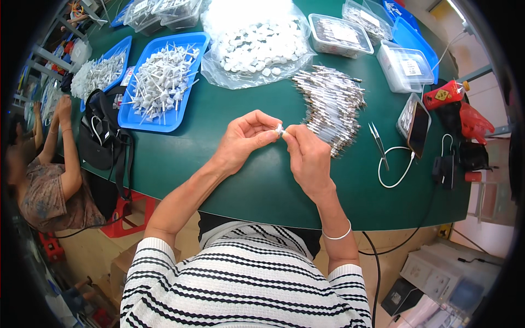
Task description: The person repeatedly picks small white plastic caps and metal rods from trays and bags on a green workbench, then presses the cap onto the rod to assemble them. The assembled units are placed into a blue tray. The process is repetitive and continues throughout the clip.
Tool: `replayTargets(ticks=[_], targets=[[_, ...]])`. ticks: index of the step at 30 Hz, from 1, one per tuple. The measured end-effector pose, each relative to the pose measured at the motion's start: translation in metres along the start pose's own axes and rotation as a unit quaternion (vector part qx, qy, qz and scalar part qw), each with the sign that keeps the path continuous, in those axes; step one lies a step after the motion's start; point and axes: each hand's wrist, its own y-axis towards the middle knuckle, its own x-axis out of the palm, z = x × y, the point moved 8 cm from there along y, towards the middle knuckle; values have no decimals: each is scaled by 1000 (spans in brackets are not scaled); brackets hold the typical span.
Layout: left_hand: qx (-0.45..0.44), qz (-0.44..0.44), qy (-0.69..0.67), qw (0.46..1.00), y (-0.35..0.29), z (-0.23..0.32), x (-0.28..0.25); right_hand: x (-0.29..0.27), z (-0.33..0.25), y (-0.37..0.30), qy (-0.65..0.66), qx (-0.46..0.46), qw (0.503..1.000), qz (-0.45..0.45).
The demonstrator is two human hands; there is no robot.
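Observation:
Over the green table, my two hands meet at the fingertips. A small white plastic part (280, 129) shows between them. My left hand (247, 136) pinches it from the left with thumb and forefinger. From the right, my right hand (309, 158) closes its thumb and bent forefinger on the part's other end; whether a thin pin is also in those fingers is hidden. Just beyond my right hand lies a broad pile of thin metal-and-white rods (333, 106). Farther off, a clear plastic bag (249, 78) spills over with small white caps (262, 46).
A blue tray (124, 115) of white stemmed parts stands at the left, beside a black bag (101, 131). Tweezers (378, 145), a white cable (402, 177) and a phone (420, 128) lie right. Clear boxes (340, 35) line the back. Another person (54, 175) works at far left.

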Motion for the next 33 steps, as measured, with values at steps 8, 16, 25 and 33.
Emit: replayTargets(ticks=[8, 16, 25, 33], targets=[[74, -15, 36, 997, -5, 28, 14, 15, 27, -7, 293, 122, 948, -19], [176, -57, 110, 977, -10, 39, 15, 26, 30, -14, 393, 157, 904, -58], [95, -33, 67, 993, -5, 40, 13, 15, 26, -5, 366, 115, 923, 38], [99, 13, 52, 994, -11, 26, 18, 6, 17, -3, 289, 52, 954, 68]])
